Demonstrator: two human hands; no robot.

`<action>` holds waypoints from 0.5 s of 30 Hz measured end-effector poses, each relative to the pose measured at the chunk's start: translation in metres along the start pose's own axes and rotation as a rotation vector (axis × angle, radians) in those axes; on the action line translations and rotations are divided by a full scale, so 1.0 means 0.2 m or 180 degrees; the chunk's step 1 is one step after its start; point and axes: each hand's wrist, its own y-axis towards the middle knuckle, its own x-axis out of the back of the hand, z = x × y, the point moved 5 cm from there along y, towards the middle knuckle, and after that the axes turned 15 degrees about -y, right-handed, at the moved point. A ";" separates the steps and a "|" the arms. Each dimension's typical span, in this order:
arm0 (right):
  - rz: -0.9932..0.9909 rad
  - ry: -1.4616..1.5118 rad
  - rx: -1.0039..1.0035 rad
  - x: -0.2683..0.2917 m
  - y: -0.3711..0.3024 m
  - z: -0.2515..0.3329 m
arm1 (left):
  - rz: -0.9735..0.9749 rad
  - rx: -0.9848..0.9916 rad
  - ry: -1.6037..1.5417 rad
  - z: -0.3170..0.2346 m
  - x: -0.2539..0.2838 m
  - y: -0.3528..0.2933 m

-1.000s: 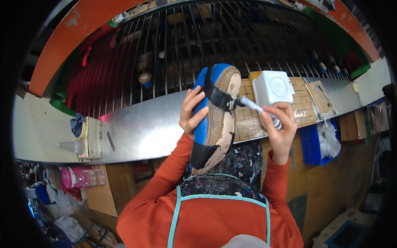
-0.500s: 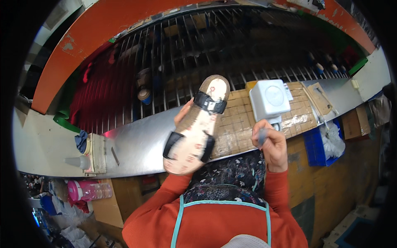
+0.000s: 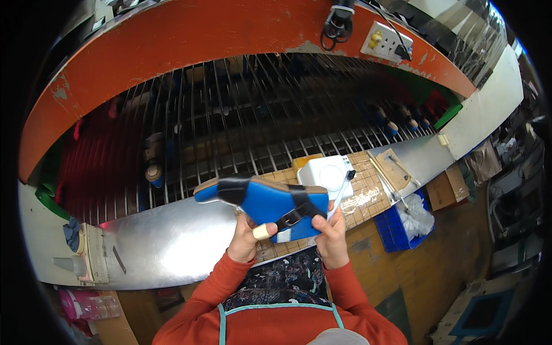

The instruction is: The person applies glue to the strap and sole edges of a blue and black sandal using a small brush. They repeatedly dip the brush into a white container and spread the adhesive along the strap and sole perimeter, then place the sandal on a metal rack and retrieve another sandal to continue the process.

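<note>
A black-strapped sandal [image 3: 234,190] sits on a blue shoe last [image 3: 267,202], held sideways over the bench front. Its toe points left, and a thin tan sole edge runs along the far side. My left hand [image 3: 244,240] grips the near side below the middle, with a cream cover [image 3: 262,232] on the thumb. At the heel end, my right hand [image 3: 332,237] closes round the last beside the buckled ankle strap [image 3: 294,217]. A slim white stick-like piece [image 3: 340,198] with a dark end rises by my right fingers; I cannot tell whether they hold it.
Behind the last stands a white box-shaped device [image 3: 322,172] on a taped cardboard mat [image 3: 368,192]. A metal-rod rack [image 3: 230,121] carries other lasts beyond the bench [image 3: 155,241]. A blue crate [image 3: 394,233] with plastic bags hangs right; a grey cone [image 3: 69,264] lies left.
The sandal has turned from insole-up to sideways, showing the blue last. My right hand has come from beside the white device onto the heel end. The view has shifted.
</note>
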 end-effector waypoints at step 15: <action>-0.1171 -0.1398 0.0373 0.56 1.14 0.33 | 0.0516 0.1611 -0.0519 0.12 0.47 -0.27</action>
